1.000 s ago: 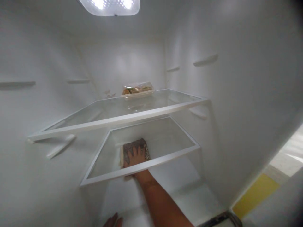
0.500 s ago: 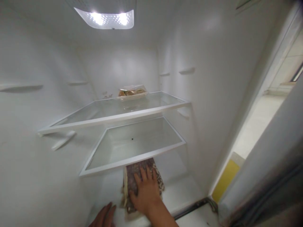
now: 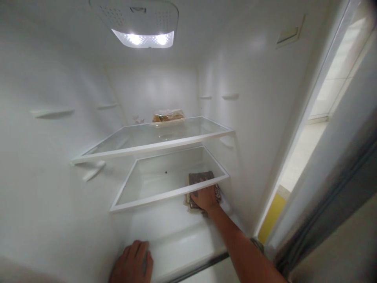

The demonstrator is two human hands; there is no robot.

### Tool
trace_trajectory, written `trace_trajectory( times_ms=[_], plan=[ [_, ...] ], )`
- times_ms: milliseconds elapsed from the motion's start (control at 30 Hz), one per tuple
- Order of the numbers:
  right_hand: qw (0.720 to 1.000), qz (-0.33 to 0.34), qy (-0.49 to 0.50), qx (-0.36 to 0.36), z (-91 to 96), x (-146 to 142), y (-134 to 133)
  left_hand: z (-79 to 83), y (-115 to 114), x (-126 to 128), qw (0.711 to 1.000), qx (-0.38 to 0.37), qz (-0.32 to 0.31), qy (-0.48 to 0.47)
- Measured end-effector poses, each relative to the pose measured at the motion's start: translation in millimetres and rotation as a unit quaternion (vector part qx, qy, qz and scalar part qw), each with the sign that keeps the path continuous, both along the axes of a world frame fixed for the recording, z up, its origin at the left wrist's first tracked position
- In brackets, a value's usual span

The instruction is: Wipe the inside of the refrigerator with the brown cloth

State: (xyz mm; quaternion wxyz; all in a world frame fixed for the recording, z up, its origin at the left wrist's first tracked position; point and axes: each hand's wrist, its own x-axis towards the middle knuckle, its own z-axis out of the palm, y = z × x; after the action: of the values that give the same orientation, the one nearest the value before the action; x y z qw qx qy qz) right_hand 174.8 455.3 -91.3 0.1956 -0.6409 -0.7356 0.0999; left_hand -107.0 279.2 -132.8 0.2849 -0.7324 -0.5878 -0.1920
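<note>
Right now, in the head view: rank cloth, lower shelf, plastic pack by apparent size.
1. Lower shelf
2. Cloth, partly covered by the right hand
3. Plastic pack; about as wide as the cloth, but shorter

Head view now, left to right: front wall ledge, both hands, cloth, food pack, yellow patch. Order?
Front ledge on the left wall → left hand → food pack → brown cloth with the right hand on it → yellow patch.
</note>
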Motion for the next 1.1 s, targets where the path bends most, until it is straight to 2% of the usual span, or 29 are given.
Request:
trace_trajectory(
  times_ms=[67, 167, 333, 400, 467, 567, 700, 833, 967, 1033, 1100],
  plan=[
    [1.000, 0.019, 0.001, 0.001, 5.5, -16, 6, 2.6, 6, 2, 1.000, -0.010, 0.008, -0.028],
    [0.998, 0.061, 0.005, -0.001, 6.5, -54, -5, -3.2, 14, -1, 0.997, 0.012, 0.024, -0.078],
    [0.977, 0.210, 0.034, -0.025, -1.2, -129, -56, -7.8, 18, -8, 0.985, 0.011, 0.060, -0.160],
    [0.963, 0.264, 0.044, -0.035, -1.5, -146, -78, -6.5, 16, -9, 0.980, 0.010, 0.057, -0.191],
    [0.953, 0.297, 0.051, -0.044, 0.8, -150, -97, -5.6, 14, -10, 0.976, 0.006, 0.052, -0.213],
    [0.951, 0.295, 0.066, -0.057, 6.5, -134, -115, -5.8, 12, -13, 0.972, -0.013, 0.044, -0.229],
    [0.970, 0.216, 0.083, -0.075, 8.2, -94, -118, -7.6, 11, -15, 0.979, -0.026, 0.043, -0.196],
    [0.992, 0.087, 0.068, -0.057, -0.7, -46, -103, -10.8, 12, -13, 0.991, -0.005, 0.043, -0.130],
    [0.999, -0.030, 0.033, 0.003, -14.6, -2, -78, -12.6, 15, -11, 0.997, 0.023, 0.039, -0.059],
    [0.998, -0.058, 0.018, 0.018, -20.2, 11, -65, -12.4, 16, -10, 0.998, 0.036, 0.034, -0.032],
    [0.998, -0.059, 0.007, 0.020, -23.4, 17, -52, -11.9, 16, -10, 0.998, 0.048, 0.030, -0.018]
  ],
)
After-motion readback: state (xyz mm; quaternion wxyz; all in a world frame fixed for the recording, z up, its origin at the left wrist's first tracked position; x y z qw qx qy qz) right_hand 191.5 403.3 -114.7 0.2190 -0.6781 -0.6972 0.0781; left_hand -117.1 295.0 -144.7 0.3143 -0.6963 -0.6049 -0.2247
